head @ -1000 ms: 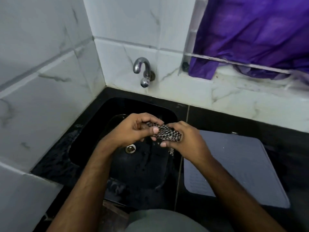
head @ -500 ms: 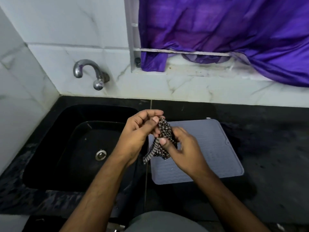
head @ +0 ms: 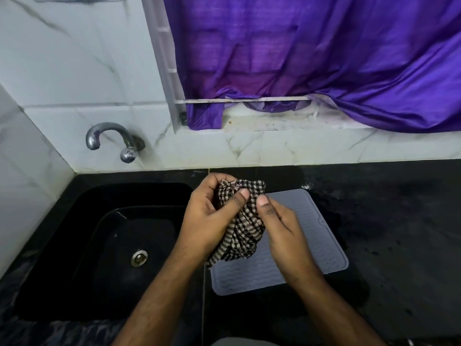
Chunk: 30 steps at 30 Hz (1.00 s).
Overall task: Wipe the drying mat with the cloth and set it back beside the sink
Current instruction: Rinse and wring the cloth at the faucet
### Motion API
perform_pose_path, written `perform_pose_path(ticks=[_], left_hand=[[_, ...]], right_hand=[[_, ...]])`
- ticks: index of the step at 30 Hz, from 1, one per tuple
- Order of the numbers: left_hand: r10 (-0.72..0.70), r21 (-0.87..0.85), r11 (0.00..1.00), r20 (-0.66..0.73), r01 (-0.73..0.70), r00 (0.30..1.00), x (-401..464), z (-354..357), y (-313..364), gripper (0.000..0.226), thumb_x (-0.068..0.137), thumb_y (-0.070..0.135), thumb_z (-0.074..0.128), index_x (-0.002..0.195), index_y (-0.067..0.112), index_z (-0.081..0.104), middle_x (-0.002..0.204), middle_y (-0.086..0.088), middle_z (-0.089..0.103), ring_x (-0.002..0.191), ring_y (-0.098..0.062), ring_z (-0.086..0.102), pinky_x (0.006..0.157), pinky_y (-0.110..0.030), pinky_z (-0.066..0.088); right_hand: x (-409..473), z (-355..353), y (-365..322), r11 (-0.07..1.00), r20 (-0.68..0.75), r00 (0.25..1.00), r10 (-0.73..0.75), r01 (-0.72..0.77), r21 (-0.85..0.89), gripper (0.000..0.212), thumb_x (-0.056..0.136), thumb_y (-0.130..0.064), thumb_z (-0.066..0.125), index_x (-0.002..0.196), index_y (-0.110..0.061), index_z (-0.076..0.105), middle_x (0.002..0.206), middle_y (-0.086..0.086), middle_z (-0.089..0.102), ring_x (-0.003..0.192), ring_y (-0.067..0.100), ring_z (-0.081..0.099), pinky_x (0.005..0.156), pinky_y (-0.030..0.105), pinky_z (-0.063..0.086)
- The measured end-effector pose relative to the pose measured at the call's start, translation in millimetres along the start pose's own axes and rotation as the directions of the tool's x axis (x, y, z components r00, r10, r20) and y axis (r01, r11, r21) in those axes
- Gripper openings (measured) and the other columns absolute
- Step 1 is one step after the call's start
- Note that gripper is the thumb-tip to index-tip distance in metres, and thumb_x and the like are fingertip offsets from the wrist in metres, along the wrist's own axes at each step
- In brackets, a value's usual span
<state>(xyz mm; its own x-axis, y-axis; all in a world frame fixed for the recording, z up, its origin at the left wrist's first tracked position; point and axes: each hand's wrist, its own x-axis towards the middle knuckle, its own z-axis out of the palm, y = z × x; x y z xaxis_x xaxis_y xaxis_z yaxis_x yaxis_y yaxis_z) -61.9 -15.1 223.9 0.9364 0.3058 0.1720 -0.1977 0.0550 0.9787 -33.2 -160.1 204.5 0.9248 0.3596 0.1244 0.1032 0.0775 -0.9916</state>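
Note:
A black-and-white checked cloth (head: 243,228) is bunched between both hands, above the left edge of the drying mat. My left hand (head: 209,218) grips its upper part, thumb pressed on the fabric. My right hand (head: 282,233) pinches it from the right side. The loose lower end of the cloth hangs down over the mat. The grey ribbed drying mat (head: 316,243) lies flat on the black counter just right of the sink (head: 82,236); my hands and the cloth hide its left part.
A metal tap (head: 112,139) juts from the marble wall above the black sink, whose drain (head: 139,257) is visible. A purple curtain (head: 311,58) hangs over the ledge behind. The black counter (head: 399,233) stretches right of the mat with wet patches.
My hands and the cloth have moved right, from above the sink basin to above the mat's left edge. The cloth has loosened from a tight twist into a hanging bunch.

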Motion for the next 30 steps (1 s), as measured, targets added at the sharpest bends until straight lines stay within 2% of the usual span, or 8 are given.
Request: perform_pose_path(ticks=[10, 14, 16, 18, 21, 25, 27, 30], left_hand=[[-0.239, -0.298, 0.917, 0.121, 0.265, 0.963, -2, -6, -13, 0.043, 0.072, 0.007, 0.048, 0.11, 0.007, 0.068, 0.103, -0.015, 0.07, 0.092, -0.023, 0.063, 0.079, -0.035, 0.053], [-0.332, -0.062, 0.935, 0.202, 0.35, 0.921, -7, -14, -20, 0.049, 0.088, 0.045, 0.057, 0.122, 0.011, 0.066, 0.117, -0.01, 0.072, 0.105, -0.023, 0.068, 0.088, -0.038, 0.055], [-0.339, 0.086, 0.941, 0.267, 0.328, 0.902, -7, -12, -21, 0.041, 0.092, 0.039, 0.069, 0.12, 0.009, 0.068, 0.112, -0.009, 0.075, 0.103, -0.024, 0.071, 0.087, -0.034, 0.057], [-0.361, 0.124, 0.932, 0.278, 0.34, 0.89, -5, -10, -21, 0.033, 0.09, 0.026, 0.072, 0.114, 0.005, 0.069, 0.108, -0.013, 0.076, 0.102, -0.028, 0.073, 0.089, -0.038, 0.057], [-0.378, -0.013, 0.92, 0.244, 0.392, 0.893, -2, -6, -19, 0.03, 0.09, 0.019, 0.07, 0.117, 0.006, 0.069, 0.112, -0.017, 0.075, 0.104, -0.032, 0.072, 0.093, -0.042, 0.057], [-0.38, -0.191, 0.892, 0.174, 0.41, 0.908, 2, 6, -15, 0.027, 0.092, 0.014, 0.067, 0.118, 0.009, 0.067, 0.114, -0.016, 0.074, 0.103, -0.029, 0.072, 0.088, -0.039, 0.06], [-0.397, -0.205, 0.884, 0.145, 0.42, 0.906, 5, 10, -16, 0.028, 0.094, 0.015, 0.066, 0.121, 0.008, 0.066, 0.115, -0.017, 0.073, 0.105, -0.031, 0.072, 0.089, -0.042, 0.059], [-0.398, -0.176, 0.89, 0.153, 0.421, 0.904, 8, 10, -15, 0.029, 0.096, 0.019, 0.065, 0.123, 0.008, 0.064, 0.116, -0.016, 0.073, 0.107, -0.032, 0.071, 0.089, -0.043, 0.058]], right_hand=[[11, -35, -2, 0.915, -0.077, 0.987, -0.139, 0.098, -0.392, 0.037, 0.097, -0.055, 0.052, 0.086, -0.026, 0.072, 0.078, -0.007, 0.074, 0.074, 0.007, 0.07, 0.062, 0.039, 0.056], [15, -36, -8, 0.841, 0.058, 0.994, -0.087, 0.105, -0.531, 0.039, 0.092, -0.059, 0.058, 0.095, -0.024, 0.075, 0.083, -0.01, 0.075, 0.078, 0.003, 0.07, 0.069, 0.04, 0.059], [17, -34, -11, 0.829, 0.092, 0.993, -0.074, 0.112, -0.549, 0.036, 0.092, -0.056, 0.061, 0.1, -0.024, 0.077, 0.088, -0.013, 0.076, 0.084, 0.0, 0.07, 0.076, 0.037, 0.059], [18, -32, -11, 0.887, 0.105, 0.994, -0.03, 0.075, -0.455, 0.037, 0.091, -0.054, 0.062, 0.104, -0.023, 0.077, 0.094, -0.01, 0.077, 0.091, 0.005, 0.072, 0.083, 0.039, 0.059], [20, -36, -5, 0.975, 0.072, 0.972, 0.222, -0.223, 0.005, 0.051, 0.093, -0.055, 0.053, 0.115, -0.013, 0.072, 0.109, 0.006, 0.076, 0.107, 0.024, 0.071, 0.094, 0.047, 0.056], [11, -40, 18, 0.696, 0.285, 0.862, 0.418, -0.506, 0.509, 0.08, 0.094, -0.073, 0.027, 0.138, -0.013, 0.058, 0.136, 0.015, 0.063, 0.129, 0.03, 0.058, 0.113, 0.051, 0.04], [0, -33, 30, 0.615, 0.397, 0.83, 0.392, -0.558, 0.557, 0.08, 0.092, -0.074, 0.03, 0.144, -0.018, 0.053, 0.143, 0.015, 0.058, 0.133, 0.032, 0.054, 0.112, 0.055, 0.04], [-2, -28, 32, 0.7, 0.378, 0.83, 0.41, -0.552, 0.453, 0.064, 0.089, -0.054, 0.058, 0.14, -0.016, 0.055, 0.137, 0.015, 0.062, 0.127, 0.034, 0.06, 0.101, 0.059, 0.05]])
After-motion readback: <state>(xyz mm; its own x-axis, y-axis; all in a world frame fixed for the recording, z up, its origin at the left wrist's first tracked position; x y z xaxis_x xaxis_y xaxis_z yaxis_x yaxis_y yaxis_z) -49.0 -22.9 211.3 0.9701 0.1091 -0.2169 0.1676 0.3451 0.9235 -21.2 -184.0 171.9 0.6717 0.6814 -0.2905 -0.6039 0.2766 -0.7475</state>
